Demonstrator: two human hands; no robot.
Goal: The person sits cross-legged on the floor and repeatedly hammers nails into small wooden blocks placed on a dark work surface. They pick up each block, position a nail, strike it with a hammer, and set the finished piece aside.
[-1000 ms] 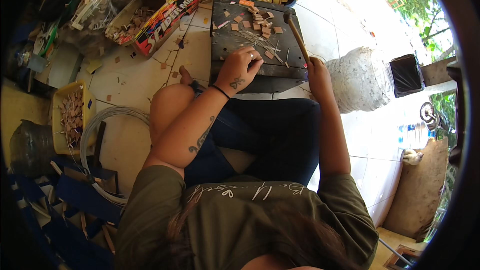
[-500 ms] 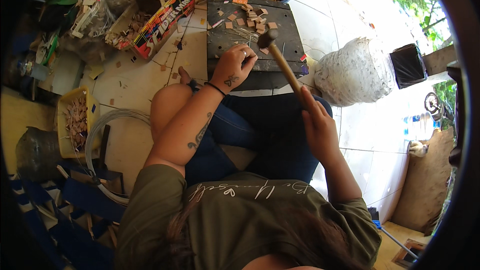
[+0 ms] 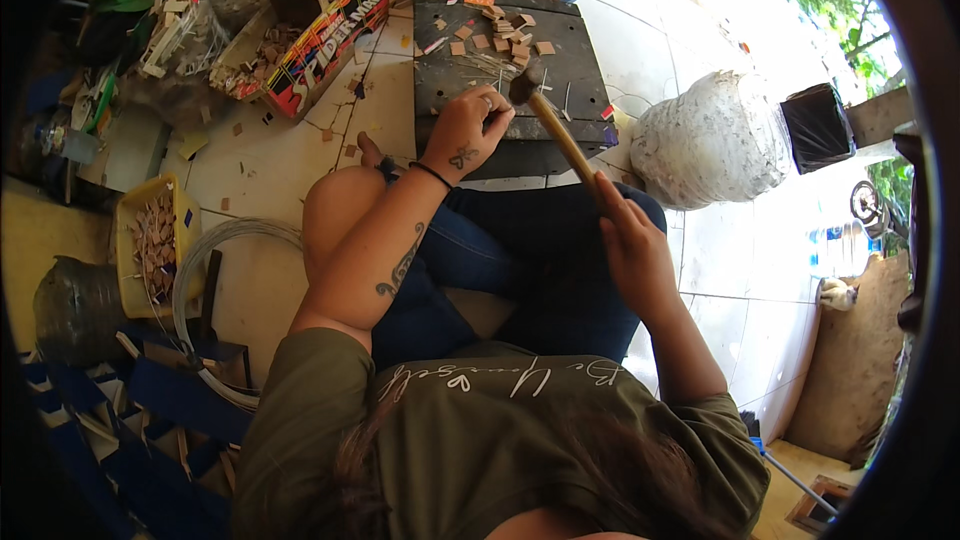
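Hammer [image 3: 556,132] swung down since half-second-ago frame; head now just above fingertips, handle slanting toward lap.

Far left: yellow tub [image 3: 128,240] of wood bits within reach, wire coil [image 3: 215,250] beside it.

Left hand [image 3: 466,130] on near edge of dark work board [image 3: 500,70], fingers pinched shut on something small, likely nail, steadied upright for strike; too small to confirm.

Right hand [image 3: 632,252] fisted around handle end, low grip for leverage.

White sack [image 3: 712,140] right of board.
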